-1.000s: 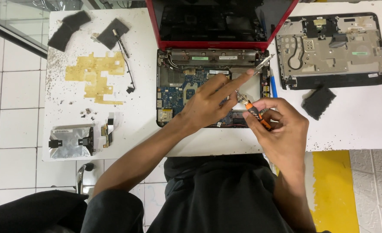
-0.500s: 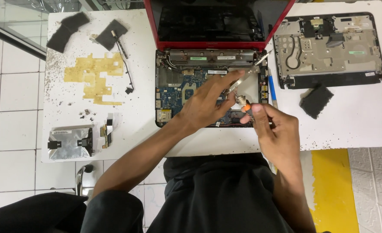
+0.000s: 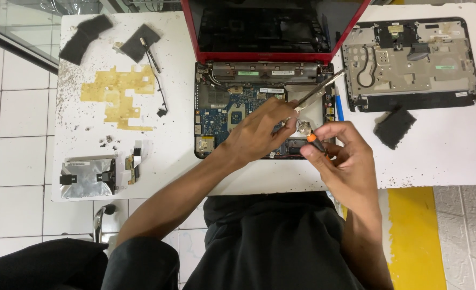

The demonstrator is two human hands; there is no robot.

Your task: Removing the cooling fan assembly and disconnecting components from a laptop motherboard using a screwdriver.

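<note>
An opened red laptop (image 3: pixel 194 32) lies on the white table (image 3: pixel 442 156) with its blue motherboard (image 3: pixel 228 110) bare. My left hand (image 3: pixel 259 129) rests over the board and grips long metal tweezers (image 3: pixel 321 88) that slant up to the right. My right hand (image 3: pixel 345 156) holds a small screwdriver with an orange collar (image 3: pixel 313 138). Its tip meets a small round silvery part (image 3: pixel 304 127) between the two hands, right at the left fingertips.
A removed laptop top cover (image 3: pixel 410 59) lies upside down at the right, with a black pad (image 3: pixel 394 126) below it. At the left are a yellow film (image 3: pixel 117 96), black pads (image 3: pixel 84 37), a thin cable (image 3: pixel 160 91) and a silver-wrapped drive (image 3: pixel 87 177).
My right hand has moved up and left, bringing the screwdriver tip to the small round part by my left fingers. My left hand and the tweezers have barely shifted.
</note>
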